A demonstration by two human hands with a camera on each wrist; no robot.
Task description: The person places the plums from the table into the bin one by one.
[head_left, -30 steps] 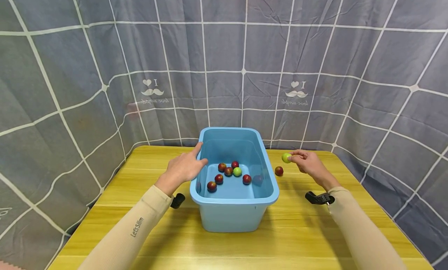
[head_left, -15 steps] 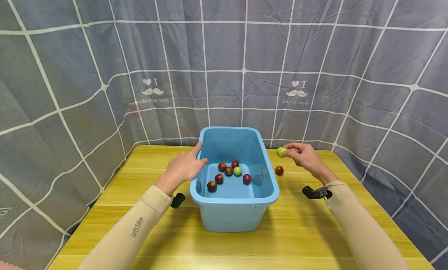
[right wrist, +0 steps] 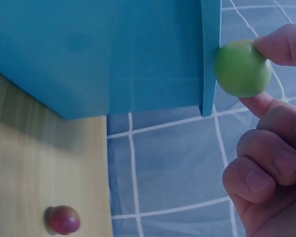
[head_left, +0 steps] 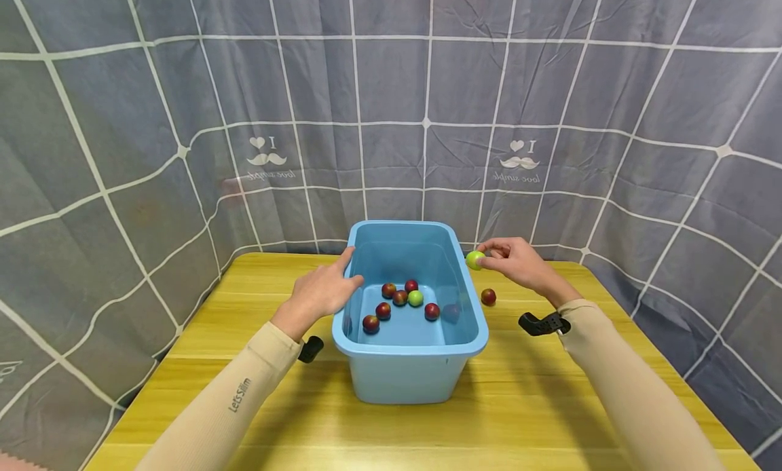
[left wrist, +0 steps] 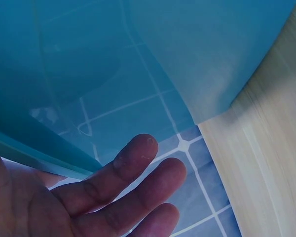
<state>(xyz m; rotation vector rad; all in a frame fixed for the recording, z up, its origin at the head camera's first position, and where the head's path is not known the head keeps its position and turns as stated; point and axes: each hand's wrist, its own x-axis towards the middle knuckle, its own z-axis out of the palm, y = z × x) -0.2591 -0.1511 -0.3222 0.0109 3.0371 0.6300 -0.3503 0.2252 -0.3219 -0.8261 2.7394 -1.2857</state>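
Observation:
My right hand (head_left: pixel 519 262) pinches a green plum (head_left: pixel 474 260) between thumb and index finger. The other fingers curl toward the palm in the right wrist view. This plum (right wrist: pixel 242 69) is level with the rim of the blue plastic bin (head_left: pixel 411 351), overlapping its right edge in the head view. My left hand (head_left: pixel 324 289) rests at the bin's left rim, thumb over the inside. In the left wrist view, relaxed fingers (left wrist: pixel 138 155) extend outside the wall. Several dark red plums (head_left: pixel 383 311) and one green plum (head_left: pixel 415 298) lie on the bin's floor.
One red plum (head_left: pixel 488 296) lies on the wooden table (head_left: pixel 275 417), just right of the bin. A grey curtain with white grid lines (head_left: pixel 391 152) hangs behind the table and along both sides.
My right hand has moved left and away from me with the green plum, from above the table to the bin's right rim. My left hand has stayed put.

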